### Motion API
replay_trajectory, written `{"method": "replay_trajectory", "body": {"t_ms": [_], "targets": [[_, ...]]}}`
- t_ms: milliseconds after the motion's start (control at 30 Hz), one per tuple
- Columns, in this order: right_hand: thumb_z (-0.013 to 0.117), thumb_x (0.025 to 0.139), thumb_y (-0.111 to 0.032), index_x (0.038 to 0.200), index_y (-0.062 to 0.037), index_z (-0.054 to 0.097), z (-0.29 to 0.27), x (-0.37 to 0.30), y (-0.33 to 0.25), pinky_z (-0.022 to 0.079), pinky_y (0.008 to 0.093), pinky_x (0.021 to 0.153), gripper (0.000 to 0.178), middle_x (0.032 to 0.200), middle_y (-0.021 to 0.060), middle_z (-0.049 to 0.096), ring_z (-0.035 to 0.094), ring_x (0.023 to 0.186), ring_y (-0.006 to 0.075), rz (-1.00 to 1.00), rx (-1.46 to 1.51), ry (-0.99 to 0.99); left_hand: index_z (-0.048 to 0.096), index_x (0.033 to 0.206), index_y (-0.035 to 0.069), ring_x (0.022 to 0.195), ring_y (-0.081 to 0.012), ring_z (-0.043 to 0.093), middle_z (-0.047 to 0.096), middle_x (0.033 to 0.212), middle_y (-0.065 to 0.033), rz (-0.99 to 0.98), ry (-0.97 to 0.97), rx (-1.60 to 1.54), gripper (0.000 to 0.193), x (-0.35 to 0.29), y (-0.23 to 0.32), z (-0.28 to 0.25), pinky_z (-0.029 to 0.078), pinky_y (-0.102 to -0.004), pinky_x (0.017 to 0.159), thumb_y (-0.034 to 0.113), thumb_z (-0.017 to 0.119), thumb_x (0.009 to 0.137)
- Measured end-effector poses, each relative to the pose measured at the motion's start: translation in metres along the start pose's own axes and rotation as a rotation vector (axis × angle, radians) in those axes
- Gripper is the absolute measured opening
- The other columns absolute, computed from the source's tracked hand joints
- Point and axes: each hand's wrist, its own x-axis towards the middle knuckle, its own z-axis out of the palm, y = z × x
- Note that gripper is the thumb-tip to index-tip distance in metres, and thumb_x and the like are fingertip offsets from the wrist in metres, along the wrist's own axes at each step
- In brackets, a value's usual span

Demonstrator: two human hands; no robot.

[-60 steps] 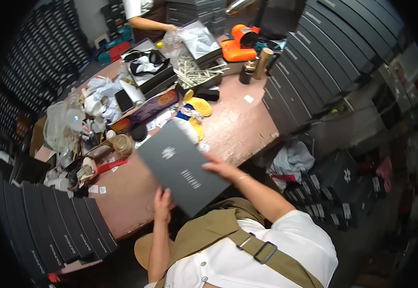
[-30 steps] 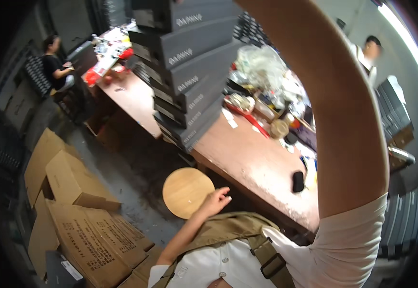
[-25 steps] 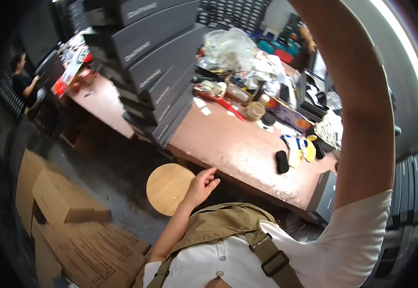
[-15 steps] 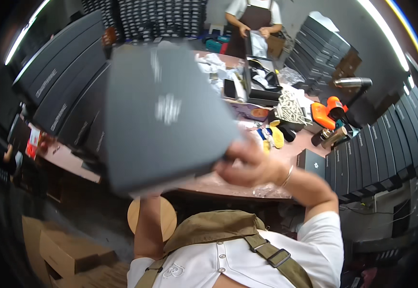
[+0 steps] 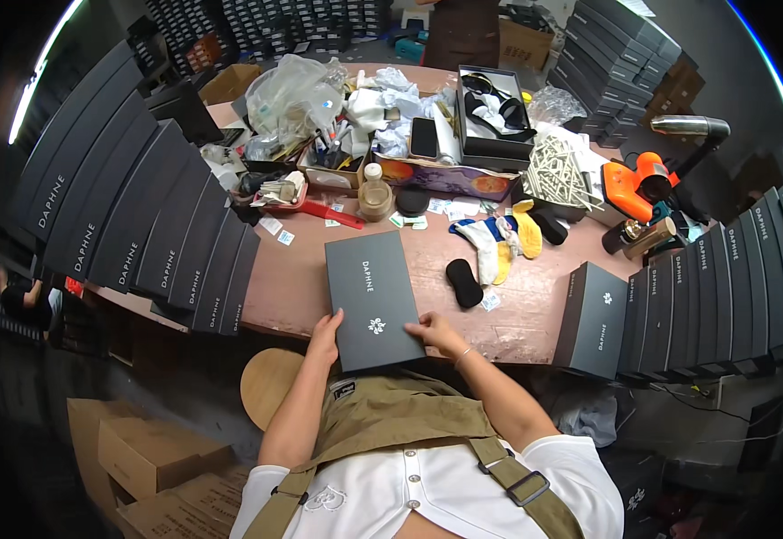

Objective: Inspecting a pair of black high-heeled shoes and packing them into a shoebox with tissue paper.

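Observation:
A dark grey lidded box point(image 5: 369, 292), like a shoebox with white printing on top, lies at the front edge of the pink table, shut. My left hand point(image 5: 323, 338) holds its left side near the front corner, the thumb up along the edge. On the opposite side, my right hand point(image 5: 441, 334) grips it with the thumb near the top edge; the fingertips of both hands are partly hidden. Just right of the box rests a black sponge-like oval pad point(image 5: 465, 283). Beyond that lie yellow, white and blue cloth gloves point(image 5: 495, 247).
Stacked grey boxes point(image 5: 171, 251) line the left, with another row point(image 5: 706, 296) on the right. A glue jar point(image 5: 374, 199), a red-handled tool point(image 5: 328, 212), an open shoebox point(image 5: 496, 117), a tray of white sticks point(image 5: 560, 171) and an orange tool point(image 5: 629, 186) stand farther back. Another person point(image 5: 461, 34) is behind the table.
The box has come down from in front of my view onto the table edge. Both hands now hold its sides. The person at the back no longer shows hands over the open shoebox.

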Motion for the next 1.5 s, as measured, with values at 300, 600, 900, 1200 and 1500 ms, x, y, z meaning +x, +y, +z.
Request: {"method": "replay_trajectory", "body": {"t_ms": [300, 600, 900, 1200, 1500], "targets": [[0.059, 0.094, -0.031, 0.123, -0.0010, 0.055, -0.025, -0.040, -0.109, 0.054, 0.0358, 0.083, 0.041, 0.111, 0.0130, 0.064, 0.064, 0.096, 0.0209, 0.068, 1.059, -0.221, 0.050, 0.131, -0.001, 0.128, -0.0310, 0.042, 0.049, 0.135, -0.0185, 0.476, 0.551, 0.481, 0.061, -0.051, -0.009, -0.015, 0.033, -0.0373, 0.105, 0.034, 0.070, 0.085], [0.059, 0.096, -0.021, 0.120, -0.0069, 0.054, 0.111, -0.038, -0.137, 0.050, 0.0238, 0.074, 0.029, 0.101, -0.0013, 0.061, 0.058, 0.090, 0.0069, -0.003, 0.435, -0.616, 0.037, 0.136, 0.000, 0.117, -0.0356, 0.052, 0.049, 0.132, -0.0203, -0.156, 1.276, -0.587, 0.069, -0.164, -0.245, -0.240, 0.047, -0.0502, 0.095, 0.044, 0.063, 0.089], [0.055, 0.098, -0.028, 0.108, -0.0059, 0.057, 0.117, -0.035, -0.173, 0.054, 0.0243, 0.072, 0.025, 0.086, -0.0013, 0.060, 0.060, 0.080, 0.0071, 0.028, 0.271, -0.791, 0.040, 0.134, 0.007, 0.100, -0.0301, 0.062, 0.059, 0.119, -0.0122, 0.010, 0.932, -0.712, 0.060, -0.166, -0.298, -0.189, 0.054, -0.0442, 0.078, 0.053, 0.046, 0.096], [0.054, 0.098, -0.028, 0.103, -0.0040, 0.058, 0.163, -0.019, -0.153, 0.052, 0.0238, 0.066, 0.024, 0.082, 0.0002, 0.059, 0.058, 0.073, 0.0077, -0.031, 0.222, -0.846, 0.034, 0.141, 0.008, 0.116, -0.0294, 0.049, 0.047, 0.133, -0.0147, -0.179, 1.160, -0.627, 0.056, -0.233, -0.294, -0.142, 0.038, -0.0416, 0.097, 0.047, 0.037, 0.100], [0.065, 0.087, -0.014, 0.115, -0.0005, 0.058, 0.085, -0.040, -0.124, 0.052, 0.0374, 0.078, 0.032, 0.109, 0.0198, 0.060, 0.062, 0.093, 0.0342, -0.644, -0.354, -0.054, 0.031, 0.145, 0.002, 0.134, -0.0337, 0.036, 0.035, 0.146, -0.0239, 0.298, 0.664, 0.462, 0.062, -0.106, -0.013, -0.155, 0.028, -0.0392, 0.111, 0.035, 0.049, 0.096]]}}
